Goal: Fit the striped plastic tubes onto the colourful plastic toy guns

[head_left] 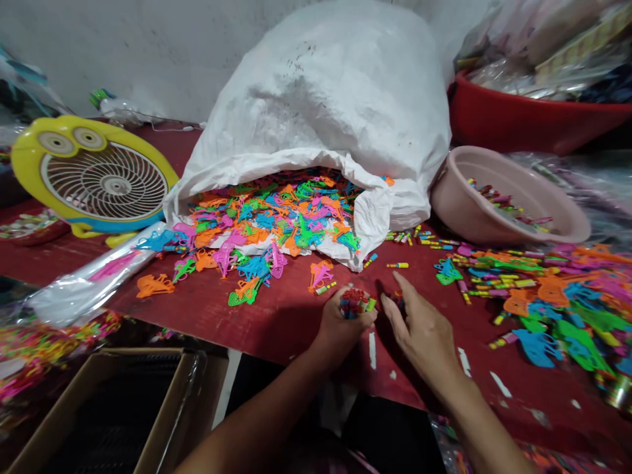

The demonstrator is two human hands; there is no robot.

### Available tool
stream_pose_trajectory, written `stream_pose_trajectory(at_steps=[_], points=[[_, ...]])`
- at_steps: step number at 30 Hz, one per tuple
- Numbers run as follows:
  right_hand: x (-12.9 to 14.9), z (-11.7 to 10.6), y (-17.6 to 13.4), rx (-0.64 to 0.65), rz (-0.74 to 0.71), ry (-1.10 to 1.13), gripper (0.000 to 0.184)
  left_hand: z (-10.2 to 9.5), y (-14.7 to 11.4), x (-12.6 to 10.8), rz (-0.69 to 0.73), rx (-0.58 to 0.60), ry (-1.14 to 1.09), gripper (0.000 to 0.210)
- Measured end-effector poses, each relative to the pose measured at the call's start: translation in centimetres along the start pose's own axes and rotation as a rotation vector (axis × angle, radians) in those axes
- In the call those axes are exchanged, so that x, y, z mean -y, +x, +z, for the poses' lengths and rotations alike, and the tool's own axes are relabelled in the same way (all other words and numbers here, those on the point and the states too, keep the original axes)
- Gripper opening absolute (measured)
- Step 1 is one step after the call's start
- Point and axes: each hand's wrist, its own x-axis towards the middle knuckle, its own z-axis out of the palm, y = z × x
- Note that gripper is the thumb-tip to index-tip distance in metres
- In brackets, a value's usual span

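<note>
My left hand (345, 322) is closed around a bundle of small colourful tubes (356, 303), their red, blue and yellow-green ends facing up. Just right of it, my right hand (424, 326) hovers over the red table with index finger and thumb apart. Something small and dark (399, 301) shows inside its curled fingers, too hidden to name. A yellow-and-orange tube (397, 265) lies beyond the right fingertips. Past my left hand, a yellow-green tube (326, 288) rests beside an orange-and-pink plastic piece (320, 273). Flat plastic pieces (276, 220) in several colours spill from a large white sack (336, 85).
On the right are a pink basin (449, 191) holding more tubes, a mixed pile of plastic pieces (567, 316), and a red tub (523, 125) behind. A yellow fan (29, 158) and plastic wrap (83, 289) stand left. Below is an open cardboard box (172, 395).
</note>
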Motion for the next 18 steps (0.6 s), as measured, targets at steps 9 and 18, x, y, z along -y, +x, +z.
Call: stream_pose_trajectory(at_steps=[9,18], points=[[-1.0,-2.1,-0.8,0.153,0.401,0.568,0.074,0.0,0.0,0.5,-0.018,0.036,0.060,0.024],[1.4,0.8,-0.9,-0.200,0.516,0.687,0.043,0.1,0.0,0.8,0.031,0.042,0.139,0.021]])
